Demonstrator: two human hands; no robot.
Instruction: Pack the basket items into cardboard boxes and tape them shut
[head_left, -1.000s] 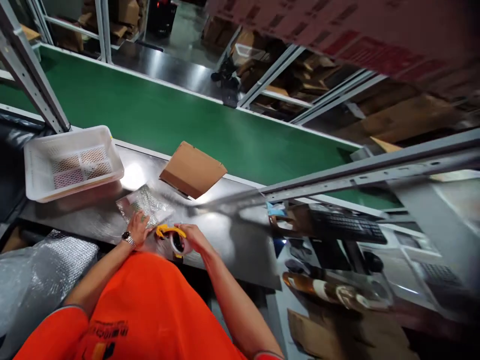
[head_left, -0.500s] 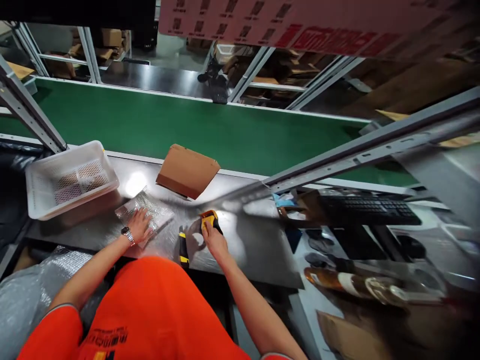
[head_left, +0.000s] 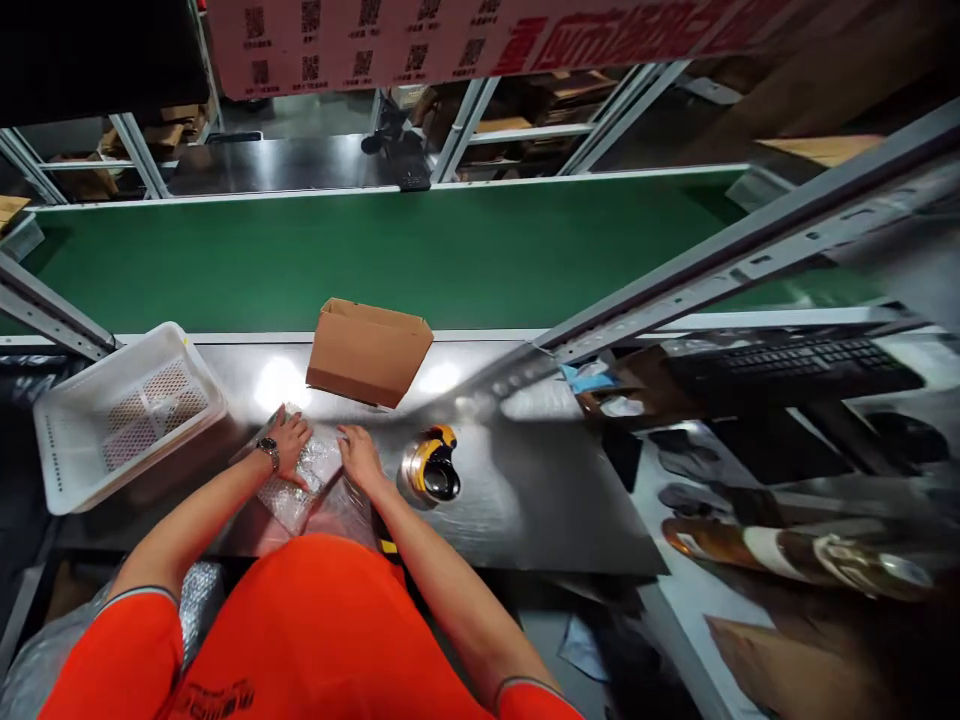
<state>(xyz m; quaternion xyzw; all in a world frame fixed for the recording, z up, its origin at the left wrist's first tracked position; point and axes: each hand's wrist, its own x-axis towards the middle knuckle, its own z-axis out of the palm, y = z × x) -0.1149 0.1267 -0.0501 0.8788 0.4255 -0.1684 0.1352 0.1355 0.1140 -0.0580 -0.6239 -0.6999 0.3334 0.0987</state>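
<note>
A flat packet in clear bubble wrap (head_left: 324, 462) lies on the metal bench. My left hand (head_left: 288, 446), with a watch at the wrist, rests on its upper left part, fingers spread. At the packet's right edge is my right hand (head_left: 361, 460), its fingers loosely bent and touching the wrap; no firm grip shows. Right of that hand, a yellow and black tape dispenser (head_left: 435, 466) stands on the bench. A yellow and black utility knife (head_left: 388, 547) is mostly hidden by my right forearm. Beyond the packet stands an opened brown cardboard box (head_left: 367, 355).
A white plastic basket (head_left: 75, 440) stands on the left of the bench. Behind runs a green conveyor belt (head_left: 450, 260). A slanted metal post (head_left: 675, 270) rises at the right, near a keyboard (head_left: 795, 365) and a bottle (head_left: 787, 555). Bubble wrap (head_left: 45, 650) hangs lower left.
My right hand has let go of the tape dispenser and moved left to the packet. The dispenser now stands on the bench. My left hand stays on the packet; the view has shifted.
</note>
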